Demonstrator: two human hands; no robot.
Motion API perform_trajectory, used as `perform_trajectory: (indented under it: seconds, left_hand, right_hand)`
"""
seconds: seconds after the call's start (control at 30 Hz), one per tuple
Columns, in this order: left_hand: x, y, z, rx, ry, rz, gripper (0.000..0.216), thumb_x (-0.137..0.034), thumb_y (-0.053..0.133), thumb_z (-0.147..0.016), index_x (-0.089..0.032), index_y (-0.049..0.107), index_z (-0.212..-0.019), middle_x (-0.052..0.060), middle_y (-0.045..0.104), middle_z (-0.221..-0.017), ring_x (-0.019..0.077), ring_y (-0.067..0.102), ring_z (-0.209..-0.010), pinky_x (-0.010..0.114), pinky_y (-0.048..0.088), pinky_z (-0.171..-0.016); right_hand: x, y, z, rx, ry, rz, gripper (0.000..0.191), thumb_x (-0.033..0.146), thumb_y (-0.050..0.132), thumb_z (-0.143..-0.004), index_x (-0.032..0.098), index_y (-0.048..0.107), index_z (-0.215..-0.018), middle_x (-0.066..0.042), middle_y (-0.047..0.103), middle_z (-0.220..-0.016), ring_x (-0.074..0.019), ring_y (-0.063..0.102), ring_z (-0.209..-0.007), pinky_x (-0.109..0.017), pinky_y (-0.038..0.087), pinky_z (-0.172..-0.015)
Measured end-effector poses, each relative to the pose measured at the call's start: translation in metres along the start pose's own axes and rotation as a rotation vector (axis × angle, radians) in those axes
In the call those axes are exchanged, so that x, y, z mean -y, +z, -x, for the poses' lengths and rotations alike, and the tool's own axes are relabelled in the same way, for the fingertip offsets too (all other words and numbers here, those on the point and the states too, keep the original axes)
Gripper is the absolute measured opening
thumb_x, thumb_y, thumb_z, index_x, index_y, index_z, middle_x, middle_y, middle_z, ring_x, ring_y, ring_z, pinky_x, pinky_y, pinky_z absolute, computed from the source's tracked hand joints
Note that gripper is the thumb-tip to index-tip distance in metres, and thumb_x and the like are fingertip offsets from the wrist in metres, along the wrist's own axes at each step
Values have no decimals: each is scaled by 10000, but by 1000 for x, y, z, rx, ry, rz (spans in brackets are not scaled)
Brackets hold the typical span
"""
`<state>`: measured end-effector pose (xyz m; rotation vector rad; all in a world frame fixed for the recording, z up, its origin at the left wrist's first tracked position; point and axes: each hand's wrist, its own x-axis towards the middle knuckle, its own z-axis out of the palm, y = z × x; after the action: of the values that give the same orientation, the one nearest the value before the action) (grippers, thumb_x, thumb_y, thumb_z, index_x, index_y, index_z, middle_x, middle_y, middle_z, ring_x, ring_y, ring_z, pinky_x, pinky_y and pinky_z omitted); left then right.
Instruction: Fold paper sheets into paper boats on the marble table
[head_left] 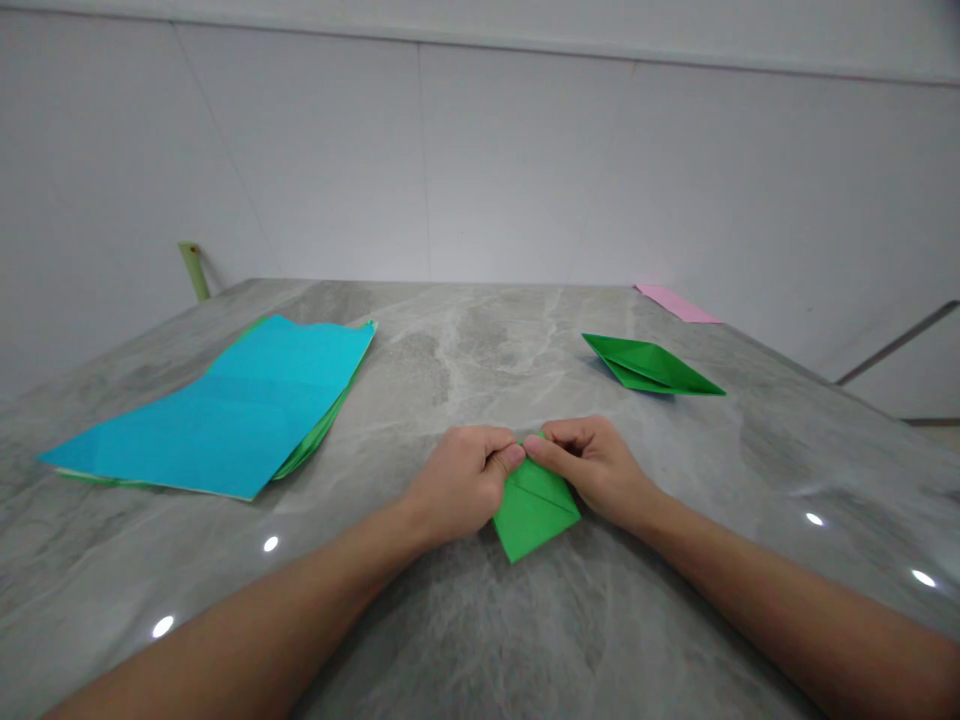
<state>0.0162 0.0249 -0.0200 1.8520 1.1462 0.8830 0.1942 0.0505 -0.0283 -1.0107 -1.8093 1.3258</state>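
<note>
Both hands pinch the far edge of a light green folded paper (537, 510), low over the table in front of me. My left hand (469, 482) is closed on its upper left part, thumb on top. My right hand (596, 468) grips the upper right part, and the two thumb tips almost meet. Crease lines cross the paper, and its near corner points toward me. Fingers hide its far edge. Beyond my right hand lies a darker green folded paper boat shape (652, 367), pointed at both ends.
A stack of coloured sheets, blue sheet (225, 410) on top and green ones beneath, lies at the left. Near the far right edge rests a pink paper (679, 303). The grey marbled table (465, 350) reaches toward a white wall (495, 160). A pale green post (194, 270) stands behind its left corner.
</note>
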Motion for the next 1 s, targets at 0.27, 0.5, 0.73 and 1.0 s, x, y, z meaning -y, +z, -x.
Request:
perform_trajectory:
  seconds: [0.27, 0.5, 0.73, 1.0]
  left_hand:
    - [2, 1, -3, -188, -180, 199, 338, -414, 512, -892, -186, 557, -647, -32, 498, -457, 102, 444, -351, 206, 292, -362]
    - [3, -1, -7, -93, -274, 840, 297, -226, 655, -750, -132, 663, -1032, 28, 679, -677, 128, 616, -505, 283, 545, -567]
    - [2, -1, -10, -309, -251, 829, 84, -122, 613, -666, -123, 696, -652, 25, 647, -590, 117, 613, -559, 253, 542, -617]
    - [-4, -2, -4, -277, -114, 589, 104, -231, 665, -733, -144, 687, -785, 16, 656, -762, 172, 672, -699, 347, 614, -679]
  right_hand:
    - [3, -1, -2, 26, 58, -111, 385, 519, 677, -791, 160, 610, -670, 25, 523, -556, -88, 458, -483, -219, 352, -453]
    - [-1, -6, -7, -117, 106, -317, 247, 346, 742, -727, 156, 747, -884, 5, 621, -579, -91, 512, -458, -201, 386, -406]
    - [2, -7, -5, 32, 106, -581, 303, 299, 700, -662, 138, 764, -911, -51, 673, -636, -148, 595, -548, -266, 485, -486]
    - [-2, -2, -6, -133, -62, -282, 442, 317, 787, -720, 210, 560, -1084, 43, 642, -665, -108, 562, -488, -242, 471, -475]
